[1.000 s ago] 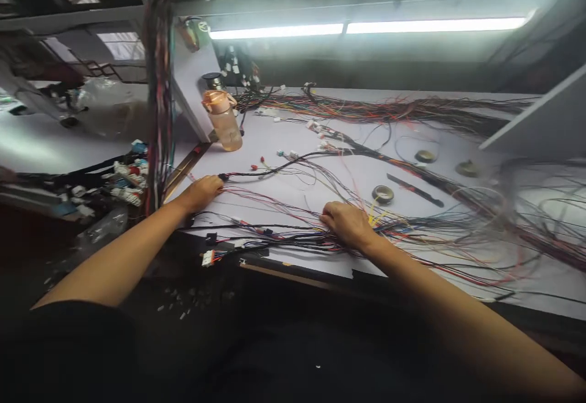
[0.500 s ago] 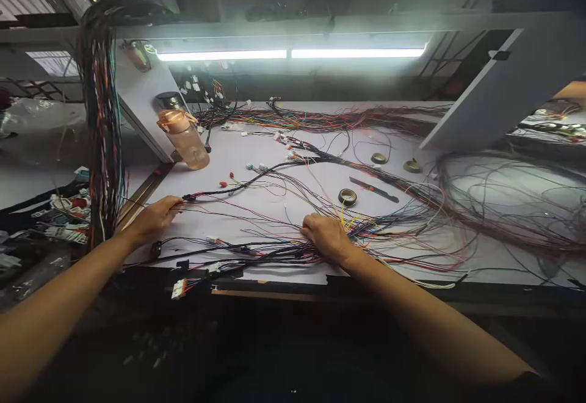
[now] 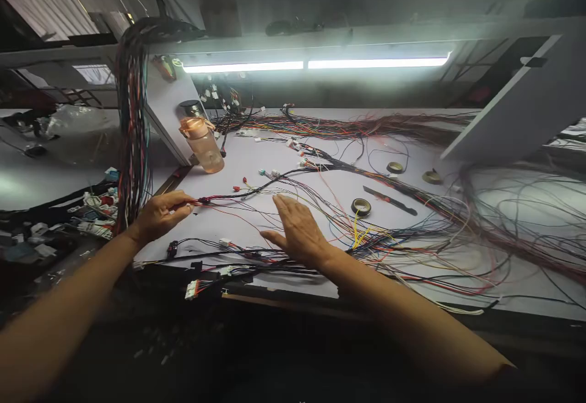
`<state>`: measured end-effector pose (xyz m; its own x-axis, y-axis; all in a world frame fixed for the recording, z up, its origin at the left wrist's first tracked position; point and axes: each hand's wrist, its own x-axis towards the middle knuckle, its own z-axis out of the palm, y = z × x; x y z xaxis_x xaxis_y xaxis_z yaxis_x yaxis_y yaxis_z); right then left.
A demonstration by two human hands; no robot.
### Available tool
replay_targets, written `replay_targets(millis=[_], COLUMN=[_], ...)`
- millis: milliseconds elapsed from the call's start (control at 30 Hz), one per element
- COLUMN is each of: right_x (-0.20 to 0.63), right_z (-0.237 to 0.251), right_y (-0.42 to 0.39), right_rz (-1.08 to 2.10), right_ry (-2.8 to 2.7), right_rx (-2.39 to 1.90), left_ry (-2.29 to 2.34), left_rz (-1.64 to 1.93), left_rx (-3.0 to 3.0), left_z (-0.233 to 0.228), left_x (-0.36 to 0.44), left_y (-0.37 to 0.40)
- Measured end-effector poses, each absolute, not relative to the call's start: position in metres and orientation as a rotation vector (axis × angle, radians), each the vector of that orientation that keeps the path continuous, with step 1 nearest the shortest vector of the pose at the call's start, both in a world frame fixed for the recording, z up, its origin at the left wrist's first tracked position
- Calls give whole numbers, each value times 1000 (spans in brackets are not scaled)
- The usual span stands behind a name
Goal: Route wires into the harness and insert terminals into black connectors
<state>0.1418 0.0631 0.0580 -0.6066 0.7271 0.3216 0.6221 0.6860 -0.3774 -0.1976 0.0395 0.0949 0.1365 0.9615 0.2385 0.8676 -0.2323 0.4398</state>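
At the left of the bench, my left hand (image 3: 165, 212) pinches thin wires beside a small black connector (image 3: 204, 200) at the end of a black-wrapped branch. That branch runs right into the wire harness (image 3: 341, 163). My right hand (image 3: 300, 229) is held above the loose wires, fingers stretched out and thumb apart, with nothing in it. Below it lies a second dark cable bundle (image 3: 270, 265), ending in a white and orange connector (image 3: 192, 290) at the bench's front edge. Yellow wires (image 3: 359, 236) lie just right of my right hand.
A roll of black tape (image 3: 361, 207) and a dark flat cutter (image 3: 390, 200) lie beyond my right hand. An orange bottle (image 3: 205, 146) stands at the left post. A thick wire bundle (image 3: 132, 128) hangs at left, near loose connectors (image 3: 94, 210). Tangled wires (image 3: 526, 220) spread at right.
My right hand has lifted off the wires, moved left and opened its fingers. My left hand still pinches at the branch end. The whole view has shifted slightly.
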Motion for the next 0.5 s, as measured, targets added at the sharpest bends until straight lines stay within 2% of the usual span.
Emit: replay_targets(millis=[133,267,333,500], right_x=[87,64,69,109], right_z=[80,85,82,80], right_y=[56,53,54,58], right_rz=[351,623,731,718], right_ry=[-2343,-2364,-2393,-2418], right_rx=[-845,-864,-866,-883], left_ry=[1705,1579,1552,1428], left_rz=[773,890,903,716], left_rx=[2324,2548,2601,2565], left_z=[134,156,155,122], left_x=[-170,-158,-159,-157], left_y=[28,17,15,21])
